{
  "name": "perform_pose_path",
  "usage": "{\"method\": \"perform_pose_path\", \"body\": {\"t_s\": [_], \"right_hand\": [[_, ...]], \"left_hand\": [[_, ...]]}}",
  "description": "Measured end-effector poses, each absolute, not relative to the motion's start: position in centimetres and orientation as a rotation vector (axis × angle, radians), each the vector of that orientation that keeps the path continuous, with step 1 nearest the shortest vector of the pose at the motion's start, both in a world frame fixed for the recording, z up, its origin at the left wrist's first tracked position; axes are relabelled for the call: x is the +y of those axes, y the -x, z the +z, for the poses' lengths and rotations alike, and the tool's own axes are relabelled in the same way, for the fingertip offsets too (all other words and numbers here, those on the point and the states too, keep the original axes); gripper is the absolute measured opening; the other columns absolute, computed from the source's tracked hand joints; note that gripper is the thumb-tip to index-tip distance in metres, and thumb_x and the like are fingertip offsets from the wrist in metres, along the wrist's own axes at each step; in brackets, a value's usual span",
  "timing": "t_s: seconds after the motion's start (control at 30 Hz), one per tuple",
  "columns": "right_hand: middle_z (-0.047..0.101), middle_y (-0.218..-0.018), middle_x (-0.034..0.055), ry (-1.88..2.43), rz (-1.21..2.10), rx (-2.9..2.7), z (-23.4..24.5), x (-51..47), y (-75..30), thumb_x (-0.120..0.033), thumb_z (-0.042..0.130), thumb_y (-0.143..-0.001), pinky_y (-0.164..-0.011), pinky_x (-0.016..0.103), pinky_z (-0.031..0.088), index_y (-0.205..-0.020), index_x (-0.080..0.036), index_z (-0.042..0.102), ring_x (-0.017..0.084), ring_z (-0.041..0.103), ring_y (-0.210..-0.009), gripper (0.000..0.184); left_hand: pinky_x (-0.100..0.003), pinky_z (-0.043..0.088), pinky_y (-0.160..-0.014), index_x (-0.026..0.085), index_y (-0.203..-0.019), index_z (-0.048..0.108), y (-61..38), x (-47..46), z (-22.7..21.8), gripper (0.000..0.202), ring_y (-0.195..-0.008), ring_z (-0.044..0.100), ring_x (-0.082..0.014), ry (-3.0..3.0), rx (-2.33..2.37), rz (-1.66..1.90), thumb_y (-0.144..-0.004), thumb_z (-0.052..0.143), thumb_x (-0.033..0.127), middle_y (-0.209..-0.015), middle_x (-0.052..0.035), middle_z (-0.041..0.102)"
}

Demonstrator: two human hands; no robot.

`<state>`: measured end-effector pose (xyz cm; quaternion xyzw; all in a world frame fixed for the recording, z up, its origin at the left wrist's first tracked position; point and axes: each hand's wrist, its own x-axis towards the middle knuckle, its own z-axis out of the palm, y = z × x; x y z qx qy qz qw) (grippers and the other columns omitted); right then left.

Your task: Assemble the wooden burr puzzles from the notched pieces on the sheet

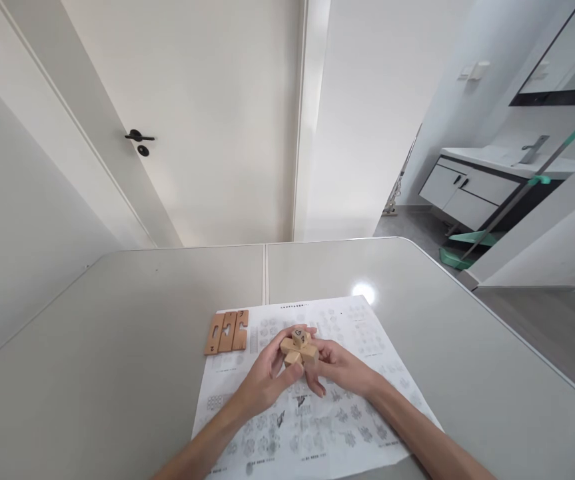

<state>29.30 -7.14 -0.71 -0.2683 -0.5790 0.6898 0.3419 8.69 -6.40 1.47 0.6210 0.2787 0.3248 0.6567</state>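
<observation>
A wooden burr puzzle (300,347) of interlocked pale bars sits between my hands, above a printed paper sheet (367,333). A dark mark shows on the end of its upright bar. My left hand (270,373) is wrapped round its left side, thumb at the front and fingers behind. From the right, my right hand (340,368) grips the puzzle, with some fingers curled below it. At the sheet's upper left corner lie flat reddish-brown wooden pieces (226,331) with cut-outs, side by side and marked with numerals.
The sheet lies on a grey table (117,347) with a seam (266,273) down its far half. Beyond the table's far edge are a white door (207,120) and a wall. A washbasin cabinet (472,187) and a green dustpan (457,257) stand off to the right.
</observation>
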Motion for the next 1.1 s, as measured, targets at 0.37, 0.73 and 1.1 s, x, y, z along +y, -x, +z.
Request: {"method": "perform_pose_path", "body": {"t_s": [0.37, 0.73, 1.1], "right_hand": [[0.058, -0.061, -0.0033, 0.887, 1.478, -1.575, -1.8, -7.5, -28.2, -0.041, 0.061, -0.099, -0.055, 0.026, 0.043, -0.110, -0.018, 0.069, 0.013, 0.053, -0.054, 0.027], [0.057, -0.066, -0.0017, 0.786, 1.637, -1.572, -1.4, -7.3, -28.9, -0.048, 0.059, -0.101, -0.058, 0.027, 0.044, -0.100, -0.017, 0.068, 0.013, 0.053, -0.057, 0.033], [0.052, -0.061, -0.0041, 0.900, 1.461, -1.568, -1.3, -7.5, -28.6, -0.049, 0.055, -0.102, -0.057, 0.027, 0.038, -0.098, -0.020, 0.066, 0.013, 0.046, -0.056, 0.032]], "left_hand": [[-0.039, 0.060, -0.091, 0.025, -0.131, 0.054, -9.7, -6.8, 1.3, 0.049, -0.108, 0.069, -0.0264, -1.415, 0.868, 0.818, -0.088, 0.075, 0.037, -0.131, -0.0109, 0.064], [-0.043, 0.057, -0.098, 0.025, -0.129, 0.057, -9.2, -6.6, 1.6, 0.043, -0.114, 0.068, -0.0282, -1.478, 0.784, 0.761, -0.090, 0.073, 0.032, -0.140, -0.0114, 0.061], [-0.039, 0.056, -0.094, 0.027, -0.129, 0.056, -9.5, -6.6, 1.0, 0.043, -0.110, 0.068, -0.0259, -1.532, 0.959, 0.822, -0.090, 0.072, 0.036, -0.127, -0.0069, 0.067]]}}
